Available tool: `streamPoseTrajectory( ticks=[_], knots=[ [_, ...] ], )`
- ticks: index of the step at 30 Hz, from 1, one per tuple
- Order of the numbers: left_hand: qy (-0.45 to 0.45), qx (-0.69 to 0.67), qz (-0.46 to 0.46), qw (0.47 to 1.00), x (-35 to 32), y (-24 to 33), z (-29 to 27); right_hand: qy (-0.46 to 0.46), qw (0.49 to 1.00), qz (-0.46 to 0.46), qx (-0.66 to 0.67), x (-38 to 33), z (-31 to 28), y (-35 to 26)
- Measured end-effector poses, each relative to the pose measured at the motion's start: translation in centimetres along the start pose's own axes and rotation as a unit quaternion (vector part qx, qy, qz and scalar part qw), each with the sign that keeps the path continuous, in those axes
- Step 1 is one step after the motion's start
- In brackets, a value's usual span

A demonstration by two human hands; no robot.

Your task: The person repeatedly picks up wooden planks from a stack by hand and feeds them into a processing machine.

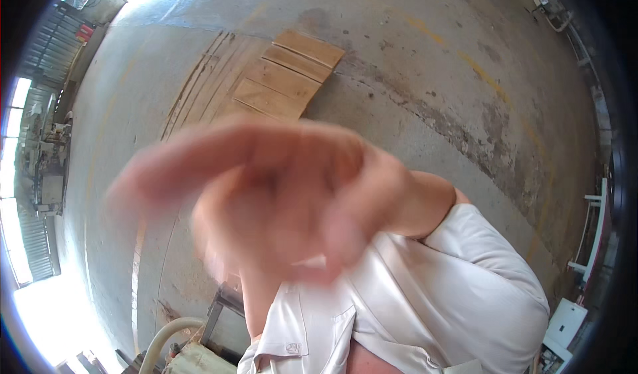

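Note:
My right hand (292, 188) is raised close in front of the view and blurred by motion. One finger stretches out to the left, the thumb stands apart below, and the other fingers look partly curled. Nothing shows in its grasp. Its bare forearm runs back to a white short sleeve (492, 254). Below it, my left forearm (258, 301) rises beside the white shirt (392, 287). My left hand is mostly hidden behind the right one, so its fingers cannot be made out. Beyond the hands, flat brown wooden panels (279, 78) lie on the concrete floor.
Long thin strips (193, 85) lie left of the panels. At the lower left stand a pale hose (159, 341) and a metal frame (222, 311). Machinery (50, 154) lines the left wall. A white rack (591, 228) stands at the right edge, above a white box (565, 322).

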State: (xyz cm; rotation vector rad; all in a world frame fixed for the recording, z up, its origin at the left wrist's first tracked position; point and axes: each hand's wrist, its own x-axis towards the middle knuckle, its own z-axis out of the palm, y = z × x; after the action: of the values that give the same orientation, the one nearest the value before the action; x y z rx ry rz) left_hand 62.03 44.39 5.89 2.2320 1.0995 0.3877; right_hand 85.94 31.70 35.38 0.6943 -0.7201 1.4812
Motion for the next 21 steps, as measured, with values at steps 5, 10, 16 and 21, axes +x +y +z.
streamPoseTrajectory(
  ticks=[5, 10, 16, 21],
  knots=[
    [-0.004, 0.008, 0.014, 1.000, 1.1, 2.6, 2.0, 0.286, 0.925, -0.072, -0.242, -8.3, -5.1, -7.4],
    [-0.006, 0.007, 0.006, 1.000, 1.5, 6.2, 4.3, 0.415, 0.861, -0.078, -0.283, -11.8, -3.9, -10.7],
    [-0.036, -0.013, 0.009, 0.999, 3.0, 10.6, 8.0, 0.416, 0.844, -0.092, -0.326, -13.7, -2.8, -15.5],
    [-0.044, -0.022, 0.008, 0.999, 3.6, 13.8, 9.9, 0.403, 0.824, -0.096, -0.387, -15.0, -1.9, -18.2]
  ],
)
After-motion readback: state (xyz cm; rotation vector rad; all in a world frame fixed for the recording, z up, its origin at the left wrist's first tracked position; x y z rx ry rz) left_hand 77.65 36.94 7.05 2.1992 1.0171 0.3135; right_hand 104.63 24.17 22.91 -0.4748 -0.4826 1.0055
